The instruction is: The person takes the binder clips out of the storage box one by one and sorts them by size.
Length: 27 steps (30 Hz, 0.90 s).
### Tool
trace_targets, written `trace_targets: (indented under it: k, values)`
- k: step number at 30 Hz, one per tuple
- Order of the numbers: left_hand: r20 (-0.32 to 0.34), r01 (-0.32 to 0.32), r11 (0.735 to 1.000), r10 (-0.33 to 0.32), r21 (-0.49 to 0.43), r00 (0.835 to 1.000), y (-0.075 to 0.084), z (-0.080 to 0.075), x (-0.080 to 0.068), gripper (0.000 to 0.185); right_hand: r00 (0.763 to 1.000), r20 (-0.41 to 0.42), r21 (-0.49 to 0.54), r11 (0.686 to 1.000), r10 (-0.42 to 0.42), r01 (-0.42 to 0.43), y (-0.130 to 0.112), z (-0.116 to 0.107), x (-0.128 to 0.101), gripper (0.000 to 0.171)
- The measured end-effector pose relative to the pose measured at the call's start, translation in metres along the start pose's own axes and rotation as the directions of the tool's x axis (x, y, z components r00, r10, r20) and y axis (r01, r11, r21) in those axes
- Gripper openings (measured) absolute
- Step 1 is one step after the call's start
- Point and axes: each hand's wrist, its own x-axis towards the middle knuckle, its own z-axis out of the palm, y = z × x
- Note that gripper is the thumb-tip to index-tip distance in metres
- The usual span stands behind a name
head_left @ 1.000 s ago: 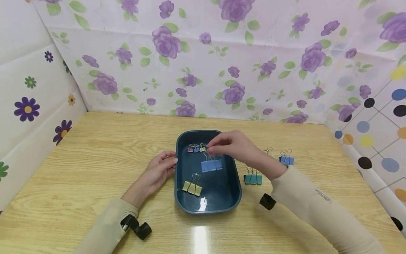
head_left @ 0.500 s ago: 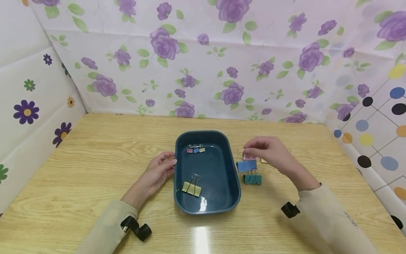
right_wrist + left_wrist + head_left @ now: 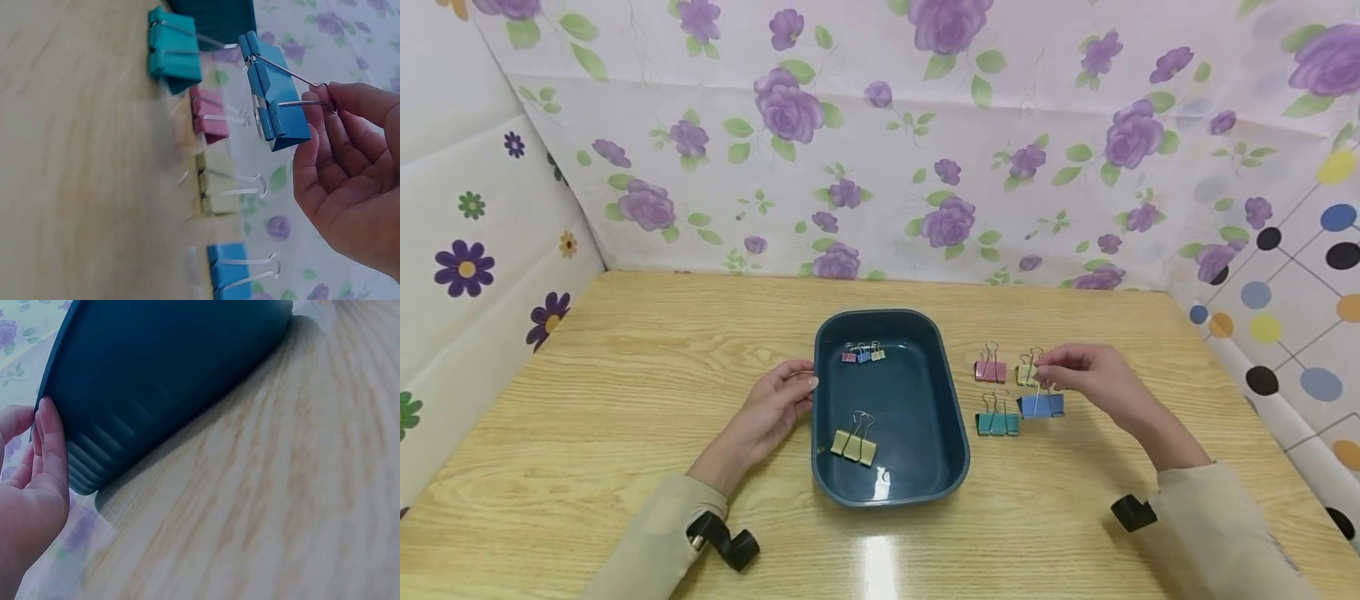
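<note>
A blue metal binder clip with silver wire handles (image 3: 1041, 405) hangs from the right hand (image 3: 1093, 379), whose thumb and fingertips (image 3: 319, 103) pinch the loop ends of its wire handles. The clip dangles just above the tabletop (image 3: 625, 392), to the right of the tray and just beside a teal binder clip (image 3: 997, 422); the right wrist view shows its body clear of the wood.

It looks small and light, with a stiff, smooth painted steel body that could slip in a pinch. The wire handles pivot, so held by them it probably swings freely. Judging by its build, the loops are the easiest place to take hold for carrying; gripping the flat sides of the body would likely steady it more.

Resting on the tabletop nearby are a pink binder clip (image 3: 990, 369) and a pale yellow-green binder clip (image 3: 1026, 372), both behind the teal one. The right wrist view also shows a second blue binder clip (image 3: 232, 269) at the end of that row.

To the left stands a dark teal rectangular plastic tray with rounded corners (image 3: 827, 467). Inside lie an olive-yellow binder clip (image 3: 854, 442) near the front and three tiny binder clips (image 3: 862, 353) in a row at the back.

The left hand (image 3: 771, 408) rests against the tray's left wall, its fingers lying straight along the ribbed side without curling round it.
</note>
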Motion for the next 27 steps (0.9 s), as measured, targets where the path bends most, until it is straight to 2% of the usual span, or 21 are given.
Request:
trace_targets:
  k: [12,27]
  values:
    - [0.0,-0.012,1.0,0.012,-0.008,1.0,-0.001,0.002,-0.001,0.019,0.997,0.047,0.003,0.998,0.068,-0.068,0.03,-0.008,-0.006,0.038]
    - [-0.008,-0.006,1.0,0.006,0.002,1.0,0.0,0.002,0.0,0.021,0.992,0.094,0.059,0.994,0.081,-0.087,0.04,-0.007,-0.008,0.035]
